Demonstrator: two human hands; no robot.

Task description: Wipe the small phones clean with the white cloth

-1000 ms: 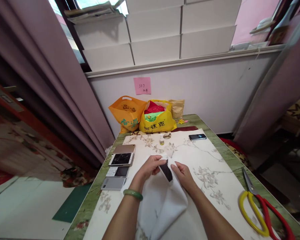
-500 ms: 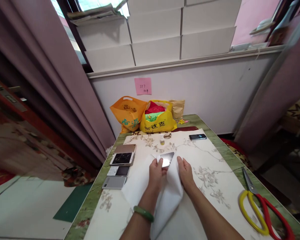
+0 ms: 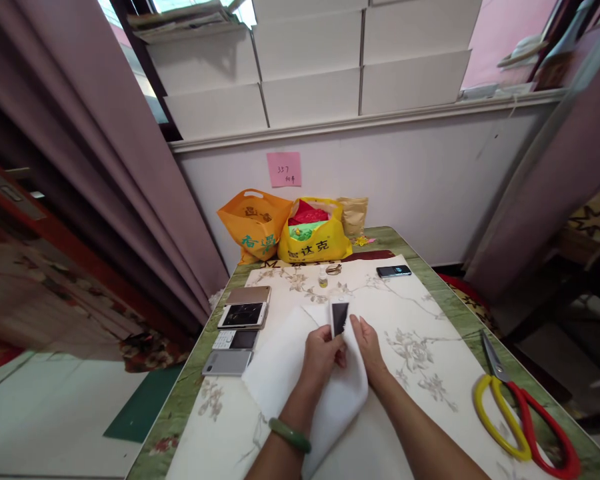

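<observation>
A white smartphone [image 3: 339,316] with a dark screen stands tilted up in my left hand [image 3: 324,352], whose fingers are closed round its lower part. My right hand [image 3: 369,345] grips a white cloth [image 3: 344,390] and presses a fold of it against the phone's right side. The cloth hangs below both hands and spreads to the left over the table. A green bangle [image 3: 290,435] circles my left wrist. Left of the cloth lie a gold phone [image 3: 250,295], a white phone with a cracked screen [image 3: 243,315], a keypad phone [image 3: 235,340] and a silver phone [image 3: 229,363].
Large scissors [image 3: 500,380] with yellow and red handles lie at the right edge. A dark phone [image 3: 394,271] rests at the far right. A small bottle [image 3: 323,279], an orange bag [image 3: 254,227] and a yellow bag [image 3: 316,247] stand at the back.
The phone in my left hand has turned from lying slanted to nearly upright, its dark screen now showing. The cloth has shifted with my hands and lies more spread at the left.
</observation>
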